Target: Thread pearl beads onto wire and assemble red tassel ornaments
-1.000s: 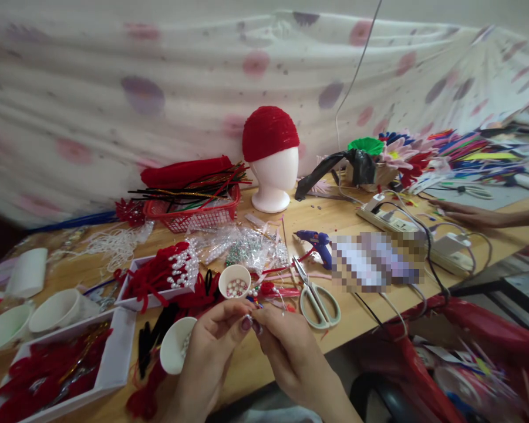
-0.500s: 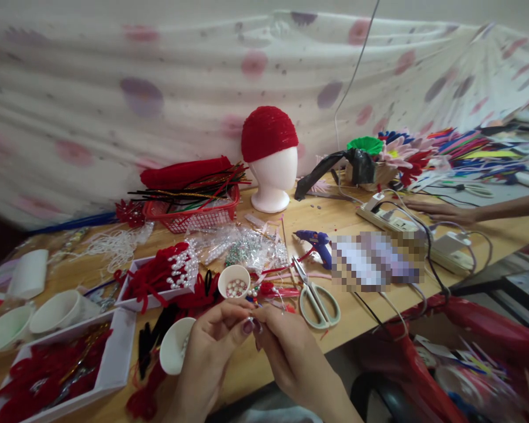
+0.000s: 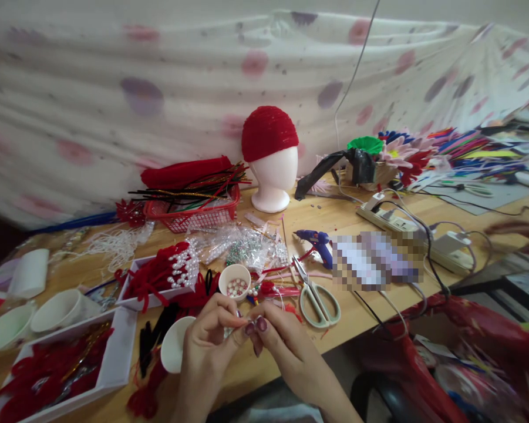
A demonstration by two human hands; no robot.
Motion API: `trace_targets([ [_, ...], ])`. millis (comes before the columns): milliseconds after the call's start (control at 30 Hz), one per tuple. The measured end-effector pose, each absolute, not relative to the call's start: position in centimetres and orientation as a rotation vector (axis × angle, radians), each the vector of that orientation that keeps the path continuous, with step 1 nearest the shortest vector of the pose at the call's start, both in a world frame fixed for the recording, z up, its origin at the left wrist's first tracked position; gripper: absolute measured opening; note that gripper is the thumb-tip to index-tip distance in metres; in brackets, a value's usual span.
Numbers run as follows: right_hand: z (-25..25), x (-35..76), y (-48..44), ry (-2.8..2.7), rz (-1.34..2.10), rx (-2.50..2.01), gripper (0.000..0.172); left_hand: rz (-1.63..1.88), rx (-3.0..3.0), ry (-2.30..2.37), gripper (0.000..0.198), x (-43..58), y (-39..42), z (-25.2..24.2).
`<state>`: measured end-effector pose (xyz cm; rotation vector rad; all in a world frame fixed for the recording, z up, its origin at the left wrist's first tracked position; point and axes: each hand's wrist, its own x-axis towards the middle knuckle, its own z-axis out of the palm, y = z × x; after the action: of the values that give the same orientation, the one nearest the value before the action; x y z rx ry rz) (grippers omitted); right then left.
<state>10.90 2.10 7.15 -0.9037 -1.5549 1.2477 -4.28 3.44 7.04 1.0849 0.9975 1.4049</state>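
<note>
My left hand (image 3: 214,341) and my right hand (image 3: 286,346) meet fingertip to fingertip over the table's front edge. Both are closed in a pinch, and whatever lies between the fingers is too small and too covered to name. Just beyond them stands a paper cup of pearly beads (image 3: 235,282). Another white cup (image 3: 175,346) leans beside my left wrist, partly hidden by it. Scissors with pale handles (image 3: 319,302) lie to the right of my right hand. Red fuzzy stems tipped with white pearls (image 3: 171,273) fill a small box to the left.
A white foam head with a red cap (image 3: 270,158) stands at the back. Near it are a red basket (image 3: 191,216) of fuzzy stems and a blue glue gun (image 3: 317,242). Power strips (image 3: 396,226) with cables lie right. Another person's hand (image 3: 517,229) is at the right edge.
My fingers have shifted slightly against each other, with the right thumb turned more into view. The other person's hand has drawn back toward the right edge.
</note>
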Motion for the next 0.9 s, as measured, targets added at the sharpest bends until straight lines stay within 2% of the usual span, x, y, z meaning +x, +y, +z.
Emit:
trace_targets([
  [200,6.4,10.2,2.0,-1.326,1.417,-0.824,0.033,1.354,1.015,0.960,0.028,-3.8,3.3,6.8],
  [433,6.4,11.7,2.6,-1.324,1.428,-0.817,0.024,1.357,0.899,1.044,0.039,-4.3,4.6,8.7],
  [500,6.2,13.0,3.3,-1.456,1.296,-0.887,0.017,1.386,0.766,1.045,0.041,-5.1,5.3,10.0],
  [600,5.9,15.1,4.6,-1.698,0.893,-1.099,0.005,1.473,0.642,0.999,0.041,-6.5,6.2,11.6],
  [667,5.7,16.1,5.3,-1.747,0.741,-1.181,0.008,1.535,0.619,0.987,0.040,-7.4,6.7,12.2],
  [800,5.6,17.0,6.3,-1.727,0.716,-1.186,0.015,1.618,0.644,0.943,0.035,-8.7,7.2,12.8],
  [900,5.6,16.9,6.6,-1.676,0.718,-1.157,0.013,1.664,0.675,0.926,0.034,-9.0,7.0,13.7],
])
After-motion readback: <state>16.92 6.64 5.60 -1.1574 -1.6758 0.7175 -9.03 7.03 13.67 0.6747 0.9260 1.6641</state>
